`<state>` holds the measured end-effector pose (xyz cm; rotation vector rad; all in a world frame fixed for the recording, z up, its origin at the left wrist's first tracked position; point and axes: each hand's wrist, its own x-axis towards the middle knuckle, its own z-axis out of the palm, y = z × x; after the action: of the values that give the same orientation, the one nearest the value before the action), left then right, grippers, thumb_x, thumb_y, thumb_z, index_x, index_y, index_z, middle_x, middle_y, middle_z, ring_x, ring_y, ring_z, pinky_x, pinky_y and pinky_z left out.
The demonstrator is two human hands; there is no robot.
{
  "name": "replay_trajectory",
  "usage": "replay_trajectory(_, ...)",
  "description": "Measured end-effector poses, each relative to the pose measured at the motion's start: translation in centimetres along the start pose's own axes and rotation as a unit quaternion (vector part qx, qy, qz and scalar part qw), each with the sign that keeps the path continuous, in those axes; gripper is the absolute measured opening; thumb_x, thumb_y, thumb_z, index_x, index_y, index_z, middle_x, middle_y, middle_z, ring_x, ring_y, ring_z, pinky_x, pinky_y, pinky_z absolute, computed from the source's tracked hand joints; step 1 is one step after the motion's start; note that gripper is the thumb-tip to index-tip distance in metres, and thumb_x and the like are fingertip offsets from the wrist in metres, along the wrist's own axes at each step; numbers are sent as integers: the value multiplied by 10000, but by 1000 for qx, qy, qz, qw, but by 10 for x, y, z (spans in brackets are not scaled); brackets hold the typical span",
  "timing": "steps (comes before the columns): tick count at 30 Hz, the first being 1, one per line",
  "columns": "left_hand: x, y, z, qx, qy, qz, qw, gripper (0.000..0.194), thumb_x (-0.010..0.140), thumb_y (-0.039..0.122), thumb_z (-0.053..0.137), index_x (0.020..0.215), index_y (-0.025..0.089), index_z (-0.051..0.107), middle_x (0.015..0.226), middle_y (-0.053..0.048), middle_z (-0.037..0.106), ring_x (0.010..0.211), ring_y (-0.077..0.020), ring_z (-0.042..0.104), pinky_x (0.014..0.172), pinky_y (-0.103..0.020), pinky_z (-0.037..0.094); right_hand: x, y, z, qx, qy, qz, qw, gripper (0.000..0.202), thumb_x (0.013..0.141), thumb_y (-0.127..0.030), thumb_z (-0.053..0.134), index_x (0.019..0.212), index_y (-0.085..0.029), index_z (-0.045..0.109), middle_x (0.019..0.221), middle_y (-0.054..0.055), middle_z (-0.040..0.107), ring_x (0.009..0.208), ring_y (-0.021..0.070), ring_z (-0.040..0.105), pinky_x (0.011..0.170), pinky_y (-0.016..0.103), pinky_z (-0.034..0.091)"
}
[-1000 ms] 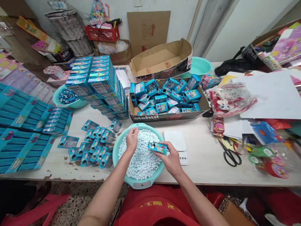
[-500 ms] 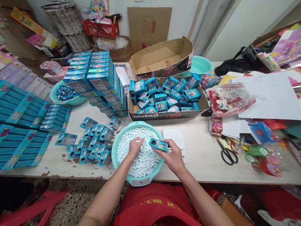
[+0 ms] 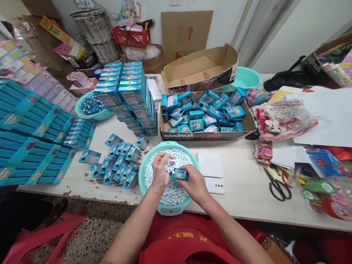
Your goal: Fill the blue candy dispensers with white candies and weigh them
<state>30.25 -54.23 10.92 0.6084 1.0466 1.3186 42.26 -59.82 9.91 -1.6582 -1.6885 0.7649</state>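
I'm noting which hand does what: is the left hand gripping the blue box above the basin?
No, the right hand grips the blue box, while the left hand holds white pieces beside its end.

In my right hand I hold a small blue box, its face with white lettering turned up, one end toward my left hand. There I hold a cluster of small, rounded white candies, close against that end. Many more lie loose in the round turquoise bowl beneath both my hands, heaped well across it.
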Motion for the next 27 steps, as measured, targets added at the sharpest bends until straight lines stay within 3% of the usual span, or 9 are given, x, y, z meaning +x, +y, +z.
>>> replay_trajectory(3, 2, -1, 0, -11, 6, 29, 1000, 193, 704, 317, 653, 740, 164, 542, 690, 16, 597, 564, -91, 570, 603, -231, 455, 0, -1, 0, 18, 15, 6, 1000, 309, 680, -150, 668, 958, -226, 557, 941, 33, 628, 911, 230, 593, 782, 351, 455)
replay_trajectory(12, 9, -7, 7, 3, 63, 1, 998, 314, 692, 392, 678, 841, 184, 497, 625, 43, 564, 510, -95, 564, 490, -198, 433, 3, 1, 3, 25, 30, 28, 999, 264, 668, -187, 655, 914, -225, 567, 891, 23, 624, 853, 213, 593, 743, 327, 457)
replay_trajectory(18, 9, -3, 14, -6, 42, 14, 999, 343, 734, 456, 634, 658, 160, 478, 596, 29, 536, 482, -73, 513, 481, -200, 425, 4, 4, -1, 41, 32, 23, 998, 255, 670, -195, 654, 908, -233, 570, 881, 14, 625, 839, 206, 595, 725, 314, 456)
replay_trajectory(24, 3, -6, 22, 18, 4, 20, 1000, 370, 771, 464, 598, 591, 159, 487, 531, 29, 487, 453, -75, 478, 459, -202, 389, 2, 6, -2, 59, 24, 32, 997, 260, 660, -175, 652, 905, -224, 579, 880, 12, 624, 847, 207, 597, 742, 317, 456)
replay_trajectory(27, 1, -5, 27, 33, 13, 32, 999, 377, 777, 456, 591, 567, 164, 479, 514, 29, 475, 443, -74, 460, 452, -204, 376, 1, 3, -5, 68, 30, 30, 997, 251, 664, -170, 644, 899, -226, 575, 877, 12, 620, 847, 207, 593, 746, 321, 457)
